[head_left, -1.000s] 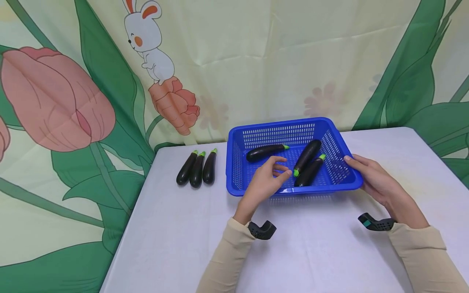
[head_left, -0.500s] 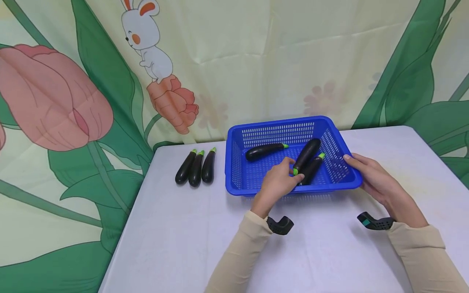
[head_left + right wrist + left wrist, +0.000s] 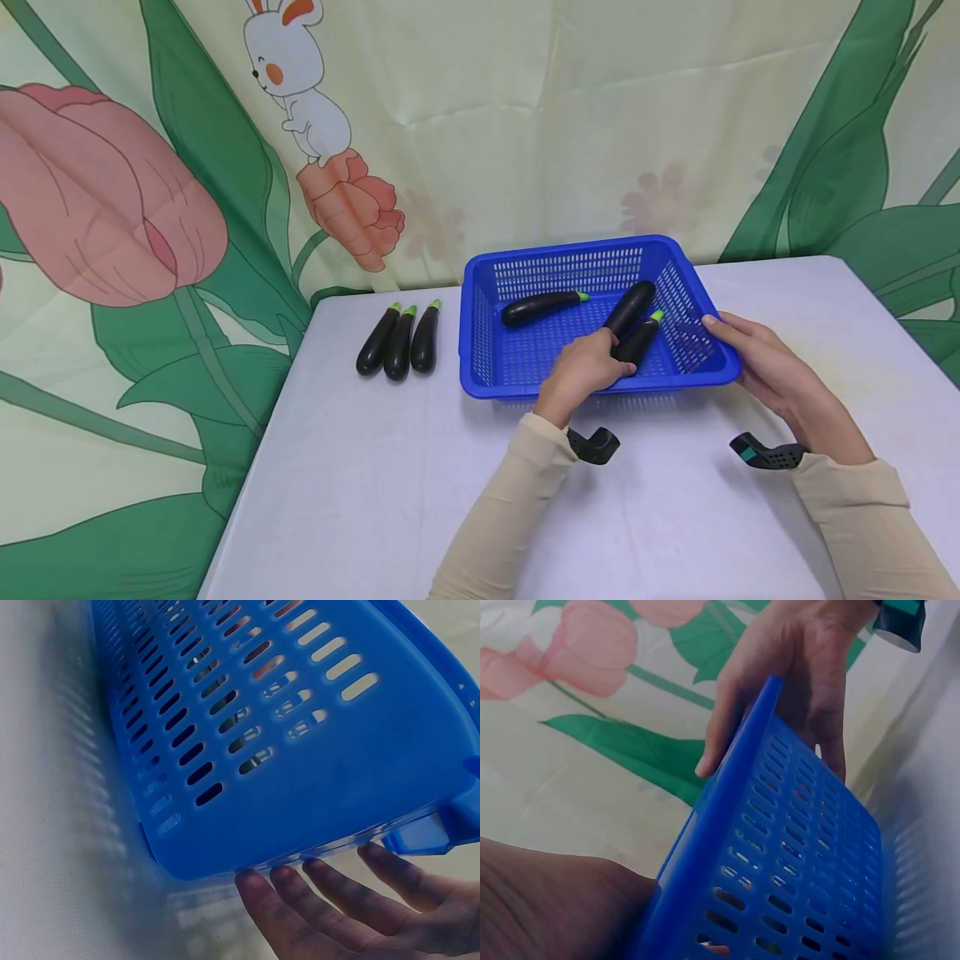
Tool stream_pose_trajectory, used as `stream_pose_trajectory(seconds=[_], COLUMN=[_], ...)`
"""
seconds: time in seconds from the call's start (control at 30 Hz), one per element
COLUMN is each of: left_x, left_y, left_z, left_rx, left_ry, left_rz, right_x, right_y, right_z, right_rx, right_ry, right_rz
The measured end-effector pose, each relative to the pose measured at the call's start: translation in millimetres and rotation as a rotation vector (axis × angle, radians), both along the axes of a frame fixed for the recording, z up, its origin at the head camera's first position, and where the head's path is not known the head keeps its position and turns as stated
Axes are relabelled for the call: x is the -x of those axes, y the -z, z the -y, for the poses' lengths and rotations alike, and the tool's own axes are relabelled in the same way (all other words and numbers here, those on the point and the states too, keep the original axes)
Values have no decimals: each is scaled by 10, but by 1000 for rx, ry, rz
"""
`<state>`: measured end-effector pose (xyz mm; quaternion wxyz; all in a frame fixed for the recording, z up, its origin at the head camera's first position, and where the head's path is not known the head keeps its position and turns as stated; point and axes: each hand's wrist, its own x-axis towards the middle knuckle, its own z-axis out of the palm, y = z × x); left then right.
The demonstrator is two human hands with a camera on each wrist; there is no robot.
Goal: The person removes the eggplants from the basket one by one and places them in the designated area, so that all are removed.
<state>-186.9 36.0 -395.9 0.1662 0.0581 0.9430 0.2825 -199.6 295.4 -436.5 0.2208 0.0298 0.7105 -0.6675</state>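
In the head view, a blue plastic basket [image 3: 693,382] with slotted walls holds three dark eggplants with green stem ends. My left hand [image 3: 585,368] reaches over the near rim, thumb and fingers around the eggplant nearest the front [image 3: 642,340]; part of that grip is hidden. Beside it lies a second eggplant [image 3: 632,305], its lower end covered by the hand. A third eggplant [image 3: 542,308] lies at the back left inside. My right hand [image 3: 772,367] holds the basket's right end, thumb on the rim. The right wrist view shows its fingers [image 3: 322,911] against the outer wall.
Left of the basket, three more eggplants [image 3: 398,343] lie side by side on the white-covered table [image 3: 337,467]. Behind the table hangs a printed cloth [image 3: 525,167] with tulips and a rabbit, close to the basket's back rim.
My left hand has moved right and lower into the basket, from hovering over its front middle to the eggplant nearest the front. The right hand has stayed on the rim.
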Motion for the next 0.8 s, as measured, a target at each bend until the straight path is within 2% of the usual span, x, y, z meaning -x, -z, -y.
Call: stream_pose_trajectory(seconds=[0.33,0.57,0.8], left_x=[86,109,115], left_y=[31,28,40], left_z=[-126,-177,-194], left_rx=[28,48,70], left_ry=[-12,-43,-40], left_rz=[9,27,17], right_x=[3,0,-7], right_y=[-13,-11,-9], right_z=[3,7,8], right_rx=[20,20,21], right_ry=[8,8,7], right_rz=[-6,-2,5])
